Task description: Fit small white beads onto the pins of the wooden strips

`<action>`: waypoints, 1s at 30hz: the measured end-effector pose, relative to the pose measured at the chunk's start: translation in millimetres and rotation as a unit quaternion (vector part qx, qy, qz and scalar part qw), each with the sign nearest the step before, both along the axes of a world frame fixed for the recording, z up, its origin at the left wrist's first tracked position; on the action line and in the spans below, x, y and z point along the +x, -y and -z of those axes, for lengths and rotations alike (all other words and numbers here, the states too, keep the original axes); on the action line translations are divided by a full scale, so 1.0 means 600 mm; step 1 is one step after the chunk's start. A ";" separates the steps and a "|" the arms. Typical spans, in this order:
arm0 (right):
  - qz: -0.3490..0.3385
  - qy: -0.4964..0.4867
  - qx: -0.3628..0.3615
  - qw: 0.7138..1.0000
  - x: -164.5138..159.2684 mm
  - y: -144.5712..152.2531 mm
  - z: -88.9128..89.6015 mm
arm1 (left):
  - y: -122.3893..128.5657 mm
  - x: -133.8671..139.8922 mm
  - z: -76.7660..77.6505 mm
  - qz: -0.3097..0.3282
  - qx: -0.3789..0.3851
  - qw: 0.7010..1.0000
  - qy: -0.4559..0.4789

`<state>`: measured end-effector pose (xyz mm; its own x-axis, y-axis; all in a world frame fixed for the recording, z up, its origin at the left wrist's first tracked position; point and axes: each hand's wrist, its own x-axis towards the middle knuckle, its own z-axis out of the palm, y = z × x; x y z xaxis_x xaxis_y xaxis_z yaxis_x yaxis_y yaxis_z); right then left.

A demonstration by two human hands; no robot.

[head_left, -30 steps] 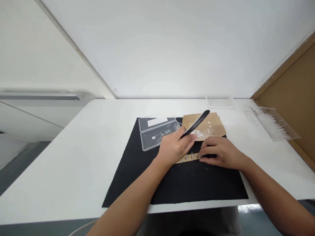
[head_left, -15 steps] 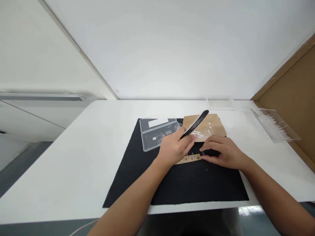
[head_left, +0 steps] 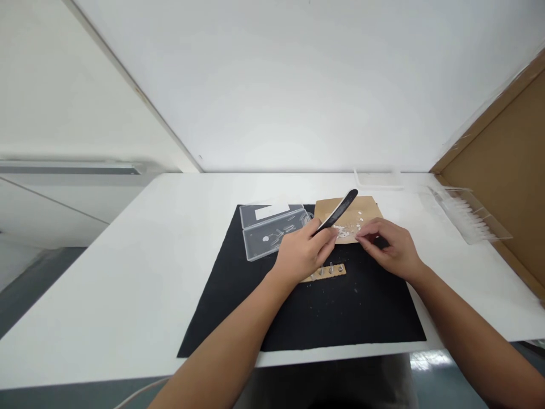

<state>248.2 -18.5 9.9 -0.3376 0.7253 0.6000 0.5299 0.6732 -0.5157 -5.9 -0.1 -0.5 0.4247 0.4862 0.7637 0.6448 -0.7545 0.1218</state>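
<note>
My left hand [head_left: 303,250] is closed around a curved black nail file [head_left: 342,209] with a pale edge, which points up and to the right. Below that hand lies a narrow tan strip [head_left: 336,271] carrying several small clear upright pieces; its left part is hidden by the hand. My right hand [head_left: 389,247] has thumb and forefinger pinched together at the front edge of a brown paper sheet [head_left: 327,205]. What sits between those fingertips is too small to make out. Small white chips [head_left: 343,232] are scattered on the paper close to both hands.
An opened clear plastic case [head_left: 258,243] holding clear slivers and a white disc stands left of the paper. Everything rests on a black mat [head_left: 340,318] on the white table [head_left: 149,272]. A clear tray of white tips [head_left: 470,218] lies at the right, near a cardboard panel [head_left: 502,153].
My right hand has moved up and away from the right end of the tan strip to the paper, its fingers now pinched. The left hand with the nail file has hardly moved.
</note>
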 end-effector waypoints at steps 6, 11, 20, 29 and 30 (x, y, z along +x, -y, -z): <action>0.079 -0.107 -0.030 0.991 -0.003 0.000 0.007 | 0.002 0.003 0.003 0.013 -0.046 0.999 -0.025; 0.093 -0.130 -0.033 0.987 -0.005 -0.005 0.016 | 0.003 0.000 0.004 0.018 -0.079 0.996 -0.044; 0.099 -0.138 -0.005 0.986 -0.008 -0.004 0.017 | 0.002 -0.001 0.006 0.005 -0.139 0.988 -0.074; 0.105 -0.122 0.017 0.987 -0.004 -0.004 0.014 | -0.004 0.000 0.016 -0.001 -0.129 0.987 -0.094; 0.107 -0.119 0.014 0.987 -0.003 -0.005 0.014 | -0.004 0.000 0.017 -0.002 -0.130 0.987 -0.095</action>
<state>246.6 -15.8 1.5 -0.0251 0.7473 0.6641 0.5275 0.5742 -0.6261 -6.2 2.4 -10.6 0.5462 0.6572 0.5194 0.6772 -0.7114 0.1881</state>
